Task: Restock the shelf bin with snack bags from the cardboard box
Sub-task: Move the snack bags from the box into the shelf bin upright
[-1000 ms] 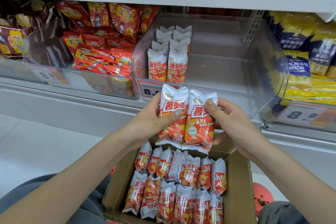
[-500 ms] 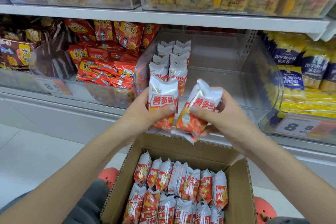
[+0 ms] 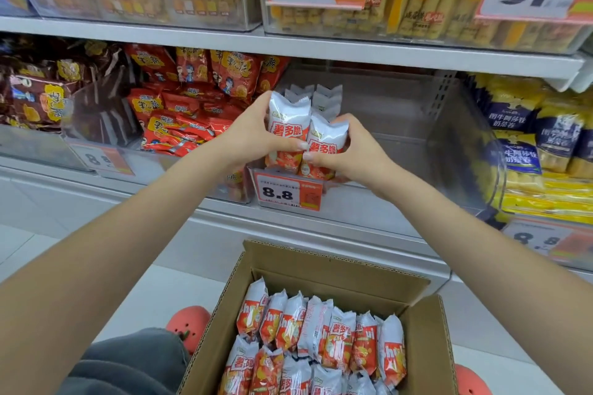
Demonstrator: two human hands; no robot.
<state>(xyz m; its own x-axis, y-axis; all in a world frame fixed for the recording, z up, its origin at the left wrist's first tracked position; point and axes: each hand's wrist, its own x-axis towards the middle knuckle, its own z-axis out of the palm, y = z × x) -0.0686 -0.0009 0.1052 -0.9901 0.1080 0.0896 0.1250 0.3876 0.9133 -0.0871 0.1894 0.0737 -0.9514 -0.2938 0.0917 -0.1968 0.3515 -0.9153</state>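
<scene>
My left hand [image 3: 247,138] grips a white-and-orange snack bag [image 3: 288,125] upright at the front left of the clear shelf bin [image 3: 449,151]. Pressed against it on the right is a second snack bag [image 3: 327,141], which my right hand [image 3: 356,154] holds. Both bags stand just behind the bin's front wall, above the 8.8 price tag [image 3: 288,192]. More bags of the same kind [image 3: 324,99] line up behind them in the bin. Below, the open cardboard box [image 3: 426,340] holds several rows of the same snack bags [image 3: 321,340].
A bin of red snack packs [image 3: 192,112] sits to the left, and blue-and-yellow packs [image 3: 545,144] fill the bin on the right. The shelf above [image 3: 288,45] overhangs the bin. The right part of the clear bin holds nothing. Orange shoes [image 3: 189,324] flank the box.
Both hands have lifted the two bags from above the box up and forward into the front left of the shelf bin. The camera has tilted up.
</scene>
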